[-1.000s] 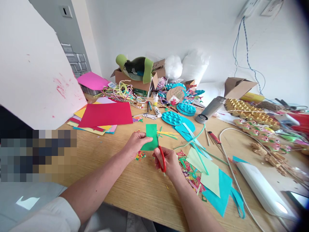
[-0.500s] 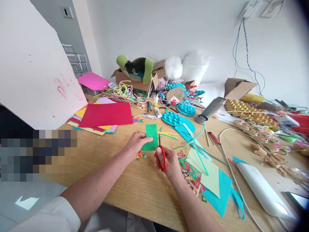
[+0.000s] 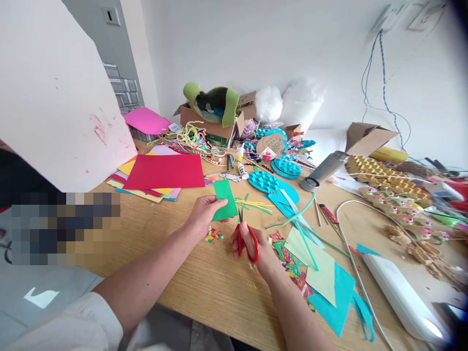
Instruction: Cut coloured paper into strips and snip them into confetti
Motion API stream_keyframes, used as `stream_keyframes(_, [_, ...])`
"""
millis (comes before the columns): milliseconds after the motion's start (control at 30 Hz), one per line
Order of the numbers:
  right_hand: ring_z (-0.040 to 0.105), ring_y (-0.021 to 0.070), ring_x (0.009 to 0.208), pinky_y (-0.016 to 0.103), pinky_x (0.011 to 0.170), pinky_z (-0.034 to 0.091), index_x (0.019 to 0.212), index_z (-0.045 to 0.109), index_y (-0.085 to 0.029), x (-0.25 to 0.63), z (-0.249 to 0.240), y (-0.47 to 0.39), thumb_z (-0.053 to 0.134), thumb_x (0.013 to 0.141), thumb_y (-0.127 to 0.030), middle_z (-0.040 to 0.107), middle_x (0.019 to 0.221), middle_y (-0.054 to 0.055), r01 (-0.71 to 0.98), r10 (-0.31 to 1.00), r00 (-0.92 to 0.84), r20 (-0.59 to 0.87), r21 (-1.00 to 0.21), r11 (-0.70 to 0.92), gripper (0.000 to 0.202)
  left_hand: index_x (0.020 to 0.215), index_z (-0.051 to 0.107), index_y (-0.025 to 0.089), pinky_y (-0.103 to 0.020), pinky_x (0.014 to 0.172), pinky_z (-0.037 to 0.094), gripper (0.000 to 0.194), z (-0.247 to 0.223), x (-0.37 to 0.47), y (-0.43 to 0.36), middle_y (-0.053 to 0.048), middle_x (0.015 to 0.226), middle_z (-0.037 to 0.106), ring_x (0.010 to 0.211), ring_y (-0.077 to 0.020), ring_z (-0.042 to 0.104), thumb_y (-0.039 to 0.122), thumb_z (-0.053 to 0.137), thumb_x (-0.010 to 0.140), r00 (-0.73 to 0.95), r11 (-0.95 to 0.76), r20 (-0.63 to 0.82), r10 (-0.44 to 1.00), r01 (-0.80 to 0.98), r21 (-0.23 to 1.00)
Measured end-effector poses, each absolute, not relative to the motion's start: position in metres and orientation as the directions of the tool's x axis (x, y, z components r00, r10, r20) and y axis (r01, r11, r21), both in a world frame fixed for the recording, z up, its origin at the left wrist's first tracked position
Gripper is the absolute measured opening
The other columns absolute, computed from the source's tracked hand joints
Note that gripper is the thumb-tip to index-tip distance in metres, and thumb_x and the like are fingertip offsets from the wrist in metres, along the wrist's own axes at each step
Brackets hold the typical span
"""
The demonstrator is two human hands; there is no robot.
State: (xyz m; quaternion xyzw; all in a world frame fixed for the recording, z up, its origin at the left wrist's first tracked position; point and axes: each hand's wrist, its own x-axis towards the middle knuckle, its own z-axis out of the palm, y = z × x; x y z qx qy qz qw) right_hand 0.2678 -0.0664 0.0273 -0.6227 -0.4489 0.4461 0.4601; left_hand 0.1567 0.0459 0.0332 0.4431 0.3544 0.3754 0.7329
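Note:
A rectangular piece of green paper (image 3: pixel 224 197) is pinched between the thumb and fingers of my left hand (image 3: pixel 202 214), above the table. My right hand (image 3: pixel 256 246) grips red-handled scissors (image 3: pixel 252 243), blades pointing away from me and slightly parted. The blade tips sit just right of the paper's lower right edge, seemingly apart from it. Beneath the paper lies a small pile of colored paper bits (image 3: pixel 214 236). Thin yellow and green paper strips (image 3: pixel 256 204) lie behind the scissors. To the right of my right hand is a heap of paper scraps (image 3: pixel 292 265).
Colored sheets with a red one (image 3: pixel 168 171) on top lie at left. Blue egg-tray pieces (image 3: pixel 263 181), a metal flask (image 3: pixel 325 170) and a glue bottle (image 3: pixel 242 170) stand behind. Pale green paper (image 3: pixel 321 273), a white cable (image 3: pixel 343 229) and a white device (image 3: pixel 402 292) are at right.
The green paper has tilted and moved slightly left, away from the scissors. My right hand has opened the scissors' handles and blades and lowered a little. The view has shifted slightly.

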Motion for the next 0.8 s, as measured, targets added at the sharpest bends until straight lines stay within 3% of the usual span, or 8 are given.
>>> stream_keyframes(400, [0.05, 0.01, 0.042, 0.019, 0.041, 0.034, 0.063, 0.052, -0.016, 0.271, 0.014, -0.066, 0.043, 0.085, -0.06, 0.054, 0.049, -0.001, 0.289, 0.987, 0.141, -0.08, -0.95, -0.118, 0.05, 0.071, 0.067, 0.011, -0.029, 0.05, 0.051, 0.036, 0.028, 0.157, 0.051, -0.008, 0.065, 0.068, 0.058, -0.0194, 0.064, 0.043, 0.075, 0.057, 0.444, 0.297, -0.161, 0.881, -0.255, 0.92])
stream_keyframes(800, [0.044, 0.009, 0.036, 0.019, 0.038, 0.03, 0.061, 0.052, -0.016, 0.274, 0.007, -0.065, 0.054, 0.082, -0.054, 0.052, 0.044, -0.002, 0.345, 0.979, 0.178, -0.099, -0.925, -0.157, 0.043, 0.072, 0.066, 0.012, -0.029, 0.049, 0.05, 0.029, 0.027, 0.156, 0.051, -0.006, 0.063, 0.068, 0.053, -0.0181, 0.062, 0.04, 0.07, 0.064, 0.487, 0.245, -0.107, 0.867, -0.228, 0.942])
